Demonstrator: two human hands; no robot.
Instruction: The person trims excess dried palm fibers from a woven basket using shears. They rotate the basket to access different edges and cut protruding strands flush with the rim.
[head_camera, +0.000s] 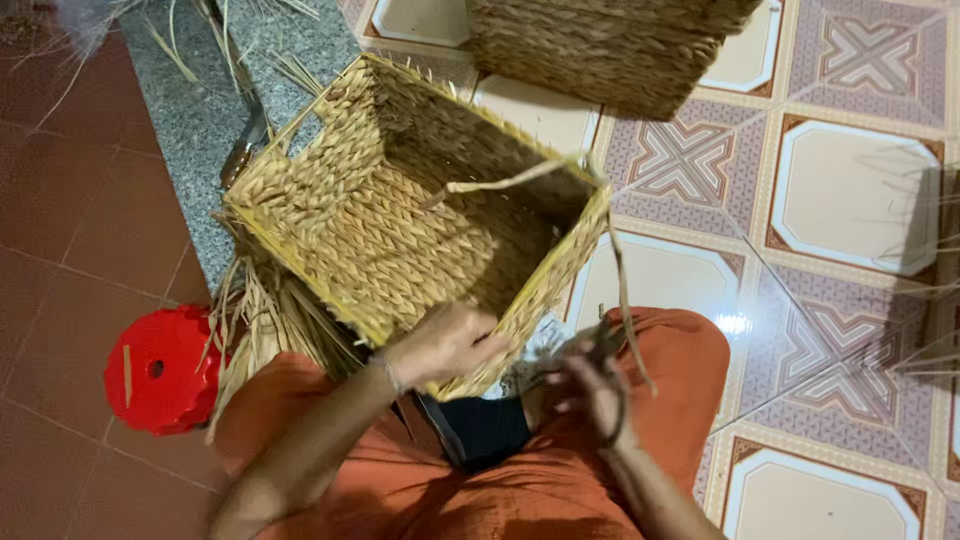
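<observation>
The near rim of the woven basket is gripped by the left hand — fingers curled over it; dark scissors are held in the right hand, just beside.

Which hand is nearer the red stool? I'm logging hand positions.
Left. The left hand grips the woven basket's near rim, closer to the red stool; the right hand holds scissors farther away.

Left hand low centre of frame, fingers curled in a grip, forearm running to lower left. Right hand just right of it, fingers closed.
</observation>
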